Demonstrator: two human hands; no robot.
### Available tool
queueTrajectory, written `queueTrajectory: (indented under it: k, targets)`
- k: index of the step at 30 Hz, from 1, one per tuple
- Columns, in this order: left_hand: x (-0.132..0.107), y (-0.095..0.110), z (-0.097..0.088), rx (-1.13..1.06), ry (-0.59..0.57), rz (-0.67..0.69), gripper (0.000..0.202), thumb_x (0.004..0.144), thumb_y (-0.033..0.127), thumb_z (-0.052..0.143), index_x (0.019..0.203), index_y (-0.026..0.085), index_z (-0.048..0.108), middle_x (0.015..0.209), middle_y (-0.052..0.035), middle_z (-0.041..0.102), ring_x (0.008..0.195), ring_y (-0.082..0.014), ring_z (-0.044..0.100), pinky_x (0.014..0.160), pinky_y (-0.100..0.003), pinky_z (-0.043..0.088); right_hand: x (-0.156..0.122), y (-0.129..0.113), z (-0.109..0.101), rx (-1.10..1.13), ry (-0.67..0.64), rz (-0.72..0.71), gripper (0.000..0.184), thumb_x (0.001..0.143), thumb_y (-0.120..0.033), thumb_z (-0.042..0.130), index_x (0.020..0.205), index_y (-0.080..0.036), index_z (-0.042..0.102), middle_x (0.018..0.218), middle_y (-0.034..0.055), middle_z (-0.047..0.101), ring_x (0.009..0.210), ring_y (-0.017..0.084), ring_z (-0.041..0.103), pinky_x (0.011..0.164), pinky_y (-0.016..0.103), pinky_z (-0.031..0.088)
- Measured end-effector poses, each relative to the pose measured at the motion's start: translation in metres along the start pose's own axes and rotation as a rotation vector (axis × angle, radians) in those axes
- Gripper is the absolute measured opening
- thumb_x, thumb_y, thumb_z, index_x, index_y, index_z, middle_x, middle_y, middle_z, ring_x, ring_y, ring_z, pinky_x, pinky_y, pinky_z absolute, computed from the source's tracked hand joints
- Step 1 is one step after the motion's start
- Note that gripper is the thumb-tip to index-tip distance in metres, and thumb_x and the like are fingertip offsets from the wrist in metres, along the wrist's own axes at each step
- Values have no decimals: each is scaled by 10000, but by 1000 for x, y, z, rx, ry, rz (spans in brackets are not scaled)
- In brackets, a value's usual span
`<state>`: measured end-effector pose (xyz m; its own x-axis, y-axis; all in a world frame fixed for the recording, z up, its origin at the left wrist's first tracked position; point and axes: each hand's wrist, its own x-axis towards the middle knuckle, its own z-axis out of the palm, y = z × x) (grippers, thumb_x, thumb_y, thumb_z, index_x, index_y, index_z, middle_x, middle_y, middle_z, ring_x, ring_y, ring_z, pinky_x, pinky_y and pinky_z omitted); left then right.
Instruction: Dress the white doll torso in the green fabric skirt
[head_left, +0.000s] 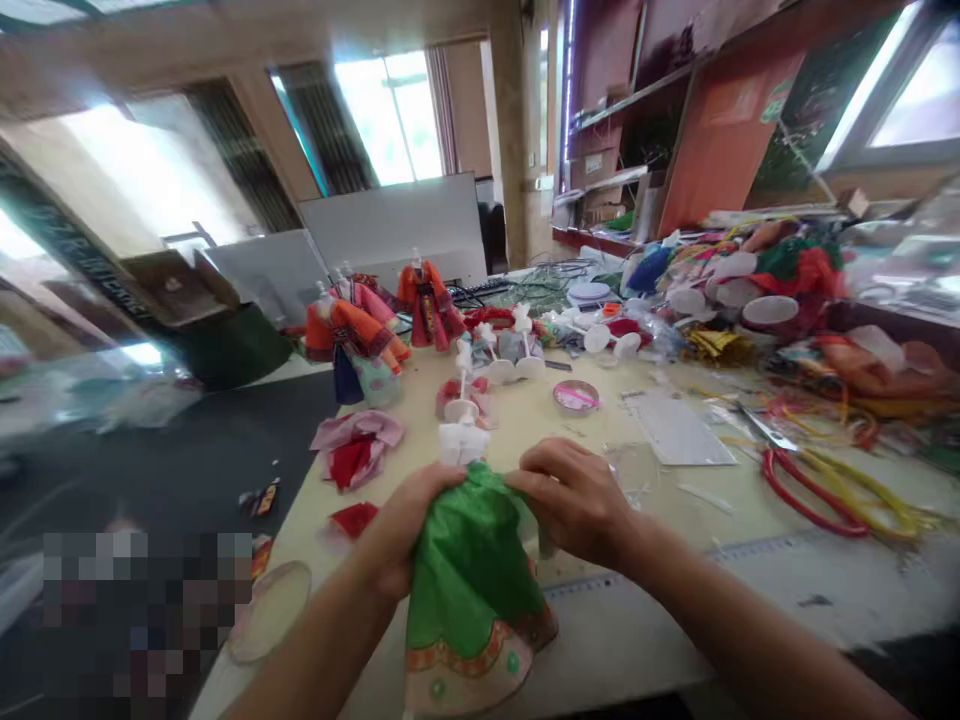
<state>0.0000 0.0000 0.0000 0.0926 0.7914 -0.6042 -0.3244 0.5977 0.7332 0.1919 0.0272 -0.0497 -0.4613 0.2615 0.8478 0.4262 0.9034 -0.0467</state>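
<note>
A small green doll skirt (469, 560) with an orange-and-cream patterned hem hangs in front of me. My left hand (405, 520) is closed around its left side near the gathered waist, thumb on top. At the waist's right edge, the fingers of my right hand (581, 490) are pinched on the cloth. A white piece (461, 440) shows just above the waist; whether it joins the skirt I cannot tell. Beyond it stands a white plastic doll form (463, 375) on a round base. Pink and red cloth pieces (356, 445) lie to the left.
Dressed doll figures (424, 305) stand at the table's far left. A round dish (576, 396), a white card (679, 430), red-handled scissors (810, 500) and a clear ruler (585, 588) lie rightward. Cloth and plastic parts are heaped at the back right. A round lid (270, 610) sits by the left edge.
</note>
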Motion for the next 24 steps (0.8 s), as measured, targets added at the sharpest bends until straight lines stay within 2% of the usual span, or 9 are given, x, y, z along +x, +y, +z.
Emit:
queueTrajectory:
  k: [5,12,20,24]
  targets:
    - [3,-4,-5,-33,-77,23,143,821,191,532,868,97,629,647,-75,682,554,-185,655,572,-273,530,6,-1,0,146,-18,80,179,856,-97,471,920,-169,621,783,52,566,723,154,517,647,288,439]
    - [7,-6,-6,-115,-166,-37,174,820,205,514,875,96,639,674,-89,693,619,-206,681,622,-288,544,8,0,-3,233,-50,73,190,855,-111,491,957,-172,639,773,49,554,734,159,510,680,322,452]
    - [6,-9,-5,-186,-162,-124,206,811,213,535,928,80,641,669,-86,691,655,-211,685,697,-308,545,6,0,0,307,16,156,177,829,-89,518,945,-160,631,806,57,557,758,167,519,665,334,442]
    - [7,-11,-3,-183,-115,-102,174,798,172,546,915,88,642,685,-80,696,654,-201,685,720,-305,542,6,0,1,321,27,177,166,819,-84,533,930,-154,634,814,63,562,768,171,523,675,344,443]
